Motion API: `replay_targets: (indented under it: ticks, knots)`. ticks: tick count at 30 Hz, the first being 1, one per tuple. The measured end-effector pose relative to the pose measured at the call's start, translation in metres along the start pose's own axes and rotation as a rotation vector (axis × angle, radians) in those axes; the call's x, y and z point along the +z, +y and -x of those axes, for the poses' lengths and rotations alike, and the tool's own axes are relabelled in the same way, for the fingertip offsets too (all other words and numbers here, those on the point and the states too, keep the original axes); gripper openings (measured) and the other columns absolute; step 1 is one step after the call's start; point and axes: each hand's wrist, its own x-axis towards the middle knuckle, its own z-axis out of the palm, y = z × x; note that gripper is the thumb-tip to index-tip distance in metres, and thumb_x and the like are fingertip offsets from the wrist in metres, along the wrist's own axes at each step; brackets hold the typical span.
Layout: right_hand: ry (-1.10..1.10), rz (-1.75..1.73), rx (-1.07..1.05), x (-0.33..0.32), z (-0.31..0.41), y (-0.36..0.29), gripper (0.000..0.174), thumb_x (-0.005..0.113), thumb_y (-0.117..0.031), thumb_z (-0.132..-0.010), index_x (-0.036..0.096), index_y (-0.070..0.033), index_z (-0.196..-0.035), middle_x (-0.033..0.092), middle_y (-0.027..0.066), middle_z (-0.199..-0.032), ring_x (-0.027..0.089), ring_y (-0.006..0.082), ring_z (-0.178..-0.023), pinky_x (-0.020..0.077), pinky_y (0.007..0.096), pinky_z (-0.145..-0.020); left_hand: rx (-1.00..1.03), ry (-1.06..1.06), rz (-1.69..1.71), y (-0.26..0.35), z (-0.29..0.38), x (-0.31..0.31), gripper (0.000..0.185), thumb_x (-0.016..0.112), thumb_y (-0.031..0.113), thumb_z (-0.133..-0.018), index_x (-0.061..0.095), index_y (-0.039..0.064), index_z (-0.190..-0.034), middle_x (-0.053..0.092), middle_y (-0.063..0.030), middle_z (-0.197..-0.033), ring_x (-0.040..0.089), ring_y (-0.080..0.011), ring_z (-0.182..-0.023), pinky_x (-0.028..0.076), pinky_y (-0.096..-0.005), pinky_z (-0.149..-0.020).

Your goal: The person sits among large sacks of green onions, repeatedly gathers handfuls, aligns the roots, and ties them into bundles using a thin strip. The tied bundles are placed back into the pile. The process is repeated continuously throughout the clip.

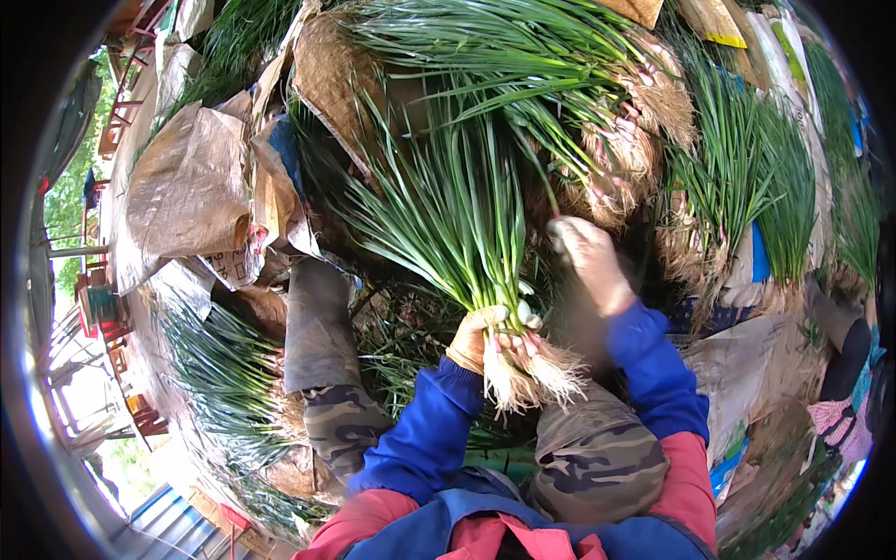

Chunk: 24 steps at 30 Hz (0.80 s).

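My left hand point(477, 341) grips a bunch of green garlic plants point(483, 266) just above their pinkish bulbs. The leaves fan out away from me, and the pale roots point(528, 374) hang below the fist. To the right, my right hand point(591, 262) is slightly blurred, with its fingertips pinched at the lower end of a single thin stalk point(544, 185). Beyond that hand lies a large heap of green garlic point(546, 59), its root ends point(623, 161) pointing right.
Brown woven sacks point(189, 182) lie at the left. Another pile of green garlic point(217, 378) rests beside my left leg point(318, 329), and more bundles point(728, 168) stand at the right. Loose leaves point(399, 336) litter the ground between my legs. Part of another person point(843, 367) shows at the right edge.
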Motion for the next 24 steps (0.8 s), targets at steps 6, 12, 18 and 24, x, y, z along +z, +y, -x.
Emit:
replay_targets:
  ticks: [6, 12, 18, 24]
  knots:
    - [0.104, -0.528, -0.404, -0.092, 0.106, -0.062, 0.029, 0.063, -0.021, -0.091, 0.059, -0.001, -0.113, 0.055, 0.0008, -0.091, 0.050, 0.0085, -0.070, 0.0434, 0.0244, -0.064, 0.146, -0.146, 0.009, 0.015, 0.015, 0.029, 0.053, 0.065, 0.024, -0.081, 0.047, -0.001, -0.125, 0.054, -0.0090, -0.075, 0.057, -0.0260, -0.073, 0.056, -0.0427, -0.073]
    - [0.519, 0.113, -0.251, -0.189, 0.112, -0.081, 0.030, 0.051, -0.025, -0.099, 0.062, -0.002, -0.115, 0.051, -0.0063, -0.079, 0.046, 0.0039, -0.065, 0.0381, 0.0191, -0.055, 0.301, -0.324, -0.110, 0.024, 0.036, 0.064, 0.055, 0.066, 0.024, -0.073, 0.050, -0.004, -0.118, 0.059, -0.0170, -0.072, 0.061, -0.0328, -0.065, 0.058, -0.0478, -0.069]
    - [0.791, 1.500, -0.260, -0.200, 0.072, -0.037, 0.039, 0.057, -0.031, -0.093, 0.060, -0.004, -0.121, 0.059, 0.0181, -0.123, 0.062, 0.0333, -0.102, 0.0495, 0.0406, -0.090, 0.197, -0.045, -0.089, 0.023, 0.020, 0.084, 0.054, 0.062, 0.022, -0.081, 0.046, 0.000, -0.128, 0.056, -0.0055, -0.076, 0.058, -0.0222, -0.079, 0.052, -0.0400, -0.076]
    - [0.325, 1.049, -0.684, -0.053, 0.007, -0.065, 0.026, 0.060, -0.026, -0.091, 0.067, -0.005, -0.105, 0.069, 0.0124, -0.100, 0.066, 0.0289, -0.092, 0.0520, 0.0361, -0.083, 0.120, 0.046, -0.052, 0.007, 0.004, 0.016, 0.069, 0.062, 0.017, -0.082, 0.034, -0.003, -0.142, 0.060, -0.0150, -0.088, 0.061, -0.0329, -0.090, 0.057, -0.0485, -0.071]
